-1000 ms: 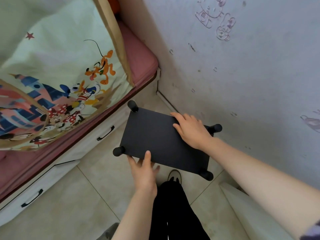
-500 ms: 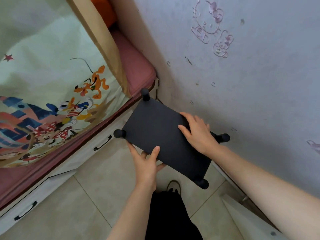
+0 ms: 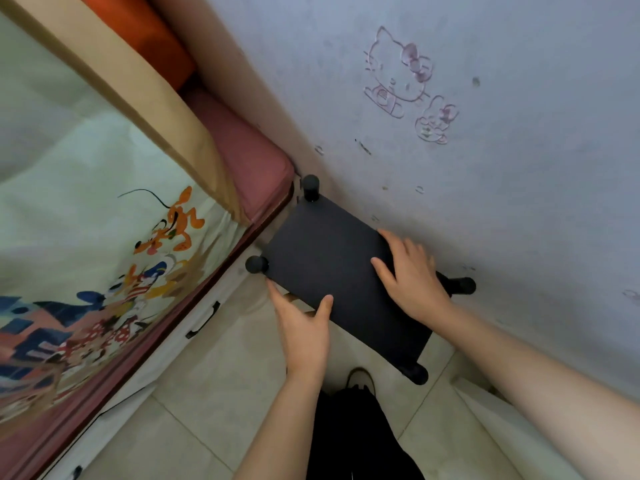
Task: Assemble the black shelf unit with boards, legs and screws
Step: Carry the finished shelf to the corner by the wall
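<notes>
Head view: black shelf board (image 3: pixel 332 258) matte, four round legs.

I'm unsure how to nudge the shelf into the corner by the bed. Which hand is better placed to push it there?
Probably the left hand: it grips the shelf unit at its near edge, behind the push. The right hand lies on top on the wall side, better for steadying.

My left hand (image 3: pixel 304 327) hides its fingers under the black shelf (image 3: pixel 343 271) near edge. My right hand (image 3: pixel 412 278) covers the shelf's wall-side edge. Shelf underside unseen. Bed (image 3: pixel 242 161) left of shelf cut by frame.
</notes>
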Motion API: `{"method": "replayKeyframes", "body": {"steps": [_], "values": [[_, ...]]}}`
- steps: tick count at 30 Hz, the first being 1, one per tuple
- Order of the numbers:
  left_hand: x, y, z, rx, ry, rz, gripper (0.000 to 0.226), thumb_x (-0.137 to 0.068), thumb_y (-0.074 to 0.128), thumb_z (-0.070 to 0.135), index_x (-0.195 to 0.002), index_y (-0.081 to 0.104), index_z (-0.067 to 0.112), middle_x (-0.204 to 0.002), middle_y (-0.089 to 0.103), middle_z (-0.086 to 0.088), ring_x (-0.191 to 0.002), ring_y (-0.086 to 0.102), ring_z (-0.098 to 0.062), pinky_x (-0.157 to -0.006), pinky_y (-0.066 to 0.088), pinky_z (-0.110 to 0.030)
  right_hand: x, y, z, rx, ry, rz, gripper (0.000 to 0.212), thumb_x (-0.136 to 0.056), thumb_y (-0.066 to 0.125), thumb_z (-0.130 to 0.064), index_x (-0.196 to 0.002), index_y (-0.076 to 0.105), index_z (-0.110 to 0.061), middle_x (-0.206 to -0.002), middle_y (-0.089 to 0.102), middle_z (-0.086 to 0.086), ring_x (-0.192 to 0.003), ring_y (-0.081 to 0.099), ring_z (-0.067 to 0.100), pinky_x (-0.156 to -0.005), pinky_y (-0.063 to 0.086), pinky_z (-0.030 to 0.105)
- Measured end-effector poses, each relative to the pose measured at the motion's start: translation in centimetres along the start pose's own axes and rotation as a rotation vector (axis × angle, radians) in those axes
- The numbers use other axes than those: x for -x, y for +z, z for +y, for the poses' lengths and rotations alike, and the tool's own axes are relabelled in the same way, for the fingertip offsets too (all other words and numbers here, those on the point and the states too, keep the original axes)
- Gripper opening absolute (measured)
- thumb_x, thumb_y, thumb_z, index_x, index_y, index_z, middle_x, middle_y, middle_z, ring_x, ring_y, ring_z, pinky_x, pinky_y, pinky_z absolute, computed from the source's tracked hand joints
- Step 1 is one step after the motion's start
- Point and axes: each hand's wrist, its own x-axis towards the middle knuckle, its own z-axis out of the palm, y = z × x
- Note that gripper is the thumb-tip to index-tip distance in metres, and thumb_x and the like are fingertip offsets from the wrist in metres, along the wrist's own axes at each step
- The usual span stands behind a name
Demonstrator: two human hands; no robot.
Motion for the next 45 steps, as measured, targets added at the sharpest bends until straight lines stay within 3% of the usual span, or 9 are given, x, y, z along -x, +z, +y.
{"method": "replayKeyframes", "body": {"steps": [6, 9, 13, 18, 21, 25, 29, 38, 45], "values": [[0.7, -1.6, 2.6, -0.341, 0.134, 0.165, 0.096, -0.084, 0.076, 0.011, -0.158, 0.014, 0.009, -0.143, 0.031, -0.011, -0.117, 0.053, -0.032, -0.082, 0.039, -0.032, 1.7, -0.9, -1.3, -0.05, 0.054, 0.042, 0.053, -0.101, 0.048, -0.026, -0.15, 0.032, -0.016, -0.145, 0.041, 0.009, -0.133, 0.035, 0.027, -0.113, 0.031, 0.041], [1.1, -2.5, 4.4, -0.323, 0.256, 0.241, 0.098, -0.081, 0.074, 0.004, -0.158, 0.014, 0.014, -0.141, 0.03, -0.014, -0.112, 0.042, -0.021, -0.09, 0.037, -0.033, 3.8, -1.4, -1.6, -0.091, 0.08, 0.11, 0.051, -0.098, 0.052, -0.015, -0.147, 0.039, -0.01, -0.148, 0.039, 0.008, -0.138, 0.03, 0.024, -0.117, 0.025, 0.036], [0.5, -3.2, 7.1, -0.348, 0.48, 0.368, 0.09, -0.075, 0.072, 0.001, -0.152, 0.027, 0.014, -0.135, 0.038, -0.016, -0.119, 0.04, -0.03, -0.099, 0.027, -0.041, 7.9, -1.7, -0.9, -0.169, 0.157, 0.25, 0.037, -0.096, 0.055, -0.011, -0.133, 0.053, -0.01, -0.133, 0.047, 0.002, -0.127, 0.036, 0.02, -0.105, 0.03, 0.025], [-1.6, -1.6, 9.9, -0.529, 0.643, 0.16, 0.079, -0.082, 0.069, 0.003, -0.151, 0.031, 0.012, -0.142, 0.034, -0.016, -0.128, 0.036, -0.031, -0.109, 0.029, -0.043, 11.6, -1.3, 0.4, -0.333, 0.352, 0.439, 0.02, -0.092, 0.058, -0.005, -0.112, 0.057, -0.01, -0.108, 0.049, -0.003, -0.109, 0.046, 0.023, -0.088, 0.036, 0.028], [-3.7, -0.5, 10.8, -0.543, 0.528, 0.028, 0.071, -0.091, 0.065, 0.007, -0.153, 0.03, 0.01, -0.149, 0.028, -0.016, -0.135, 0.031, -0.032, -0.111, 0.03, -0.04, 11.9, -1.2, 0.7, -0.566, 0.577, 0.466, 0.028, -0.095, 0.059, -0.012, -0.121, 0.051, -0.009, -0.11, 0.053, 0.005, -0.106, 0.055, 0.024, -0.086, 0.043, 0.036], [-6.8, 0.1, 11.5, -0.503, 0.277, -0.03, 0.068, -0.099, 0.06, 0.022, -0.155, 0.024, 0.006, -0.156, 0.026, -0.021, -0.142, 0.031, -0.039, -0.115, 0.028, -0.043, 10.3, -2.2, 0.2, -0.91, 0.846, 0.284, 0.054, -0.101, 0.047, -0.041, -0.143, 0.033, -0.011, -0.114, 0.061, 0.015, -0.088, 0.057, 0.014, -0.082, 0.047, 0.037], [-9.2, 0.3, 11.0, -0.518, 0.129, -0.1, 0.068, -0.102, 0.051, 0.046, -0.153, 0.029, 0.006, -0.154, 0.039, -0.021, -0.141, 0.037, -0.041, -0.113, 0.031, -0.044, 8.0, -2.7, 1.0, -1.163, 1.054, 0.069, 0.074, -0.094, 0.025, -0.071, -0.151, 0.021, -0.024, -0.145, 0.042, 0.008, -0.13, 0.044, 0.039, -0.099, 0.038, 0.064], [-11.5, 0.7, 10.1, -0.418, 0.045, -0.167, 0.075, -0.095, 0.049, 0.066, -0.147, 0.045, 0.012, -0.145, 0.051, -0.01, -0.132, 0.047, -0.033, -0.103, 0.038, -0.042, 5.1, -2.9, 1.6, -1.488, 1.218, -0.047, 0.103, -0.072, 0.016, -0.094, -0.149, 0.036, -0.03, -0.154, 0.038, 0.013, -0.139, 0.034, 0.045, -0.102, 0.017, 0.079], [-13.4, -0.7, 11.0, -0.361, 0.036, -0.184, 0.079, -0.09, 0.057, 0.068, -0.146, 0.047, 0.013, -0.143, 0.052, -0.007, -0.128, 0.05, -0.031, -0.094, 0.04, -0.04, 3.5, -2.2, 0.8, -1.544, 1.215, -0.024, 0.068, -0.086, 0.029, -0.081, -0.123, 0.05, -0.028, -0.128, 0.051, 0.015, -0.123, 0.045, 0.046, -0.097, 0.022, 0.08]]}}
